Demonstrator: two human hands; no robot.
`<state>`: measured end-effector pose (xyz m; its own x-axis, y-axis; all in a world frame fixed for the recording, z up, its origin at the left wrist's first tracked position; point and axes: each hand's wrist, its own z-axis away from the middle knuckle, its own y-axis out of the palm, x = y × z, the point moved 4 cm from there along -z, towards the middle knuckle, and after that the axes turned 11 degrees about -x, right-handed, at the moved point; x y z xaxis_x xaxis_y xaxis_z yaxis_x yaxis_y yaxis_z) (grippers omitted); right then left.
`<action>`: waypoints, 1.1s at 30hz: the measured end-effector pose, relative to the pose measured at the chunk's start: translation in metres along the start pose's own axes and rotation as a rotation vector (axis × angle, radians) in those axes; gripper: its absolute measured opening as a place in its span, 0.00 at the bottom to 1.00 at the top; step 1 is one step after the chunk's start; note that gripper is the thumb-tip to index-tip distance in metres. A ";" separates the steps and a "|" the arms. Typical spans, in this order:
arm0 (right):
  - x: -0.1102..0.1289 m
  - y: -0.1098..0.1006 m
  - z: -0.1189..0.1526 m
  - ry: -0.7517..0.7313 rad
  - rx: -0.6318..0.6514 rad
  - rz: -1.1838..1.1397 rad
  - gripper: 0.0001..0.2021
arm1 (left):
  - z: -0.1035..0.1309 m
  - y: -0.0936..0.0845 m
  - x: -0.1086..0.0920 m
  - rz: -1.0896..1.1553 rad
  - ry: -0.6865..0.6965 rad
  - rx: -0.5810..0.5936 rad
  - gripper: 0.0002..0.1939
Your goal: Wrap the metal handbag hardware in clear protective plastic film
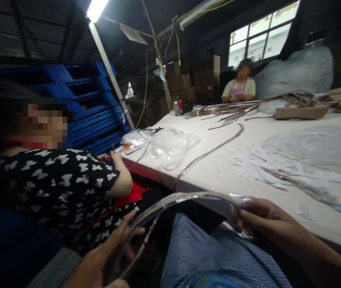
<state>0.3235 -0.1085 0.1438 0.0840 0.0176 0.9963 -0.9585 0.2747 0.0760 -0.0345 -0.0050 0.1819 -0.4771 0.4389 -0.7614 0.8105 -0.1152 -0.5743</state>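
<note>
Between my hands, over my lap, a thin brown strip (188, 197) bends in a wide loop, with clear plastic wrap around it. My left hand (104, 252) grips the loop's left side, its index finger stretched along it. The fingers of my right hand (263, 218) close on the right end of the strip and its plastic. Blue checked cloth (188, 248) covers my lap below. Another long brown strip (209, 152) lies across the white table (170, 120) and hangs over its near edge.
White paper tags (260, 164) are scattered at right. A crumpled plastic bag (170, 144) lies near the table's edge. Brown strips (236, 110) lie by a cardboard box (301, 113). One co-worker (68, 180) sits close at left, another (239, 88) beyond the table. Blue pallets (95, 124) stand behind.
</note>
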 end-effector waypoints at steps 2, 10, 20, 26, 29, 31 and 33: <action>0.000 0.028 -0.016 0.004 0.237 0.091 0.15 | 0.001 0.030 0.019 0.114 -0.105 0.132 0.42; -0.060 0.113 -0.055 0.008 0.649 0.268 0.14 | 0.002 0.140 0.055 0.479 -0.255 0.170 0.25; -0.119 0.112 -0.076 0.234 0.455 -0.050 0.34 | 0.016 0.146 0.091 0.687 -0.593 0.211 0.18; -0.152 0.122 -0.068 0.183 0.341 -0.235 0.48 | 0.018 0.150 0.103 0.902 -0.696 0.010 0.14; -0.163 0.124 -0.077 0.053 0.240 -0.006 0.35 | 0.019 0.149 0.107 0.971 -0.733 -0.065 0.15; -0.162 0.127 -0.084 -0.046 0.181 0.121 0.21 | 0.020 0.149 0.110 0.969 -0.740 -0.095 0.15; -0.155 0.132 -0.088 -0.154 0.151 0.182 0.15 | 0.021 0.149 0.111 0.946 -0.738 -0.114 0.15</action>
<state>0.2078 0.0096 -0.0045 -0.1247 -0.0962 0.9875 -0.9847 0.1339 -0.1113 0.0259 0.0077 0.0051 0.2727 -0.3963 -0.8767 0.9520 -0.0204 0.3054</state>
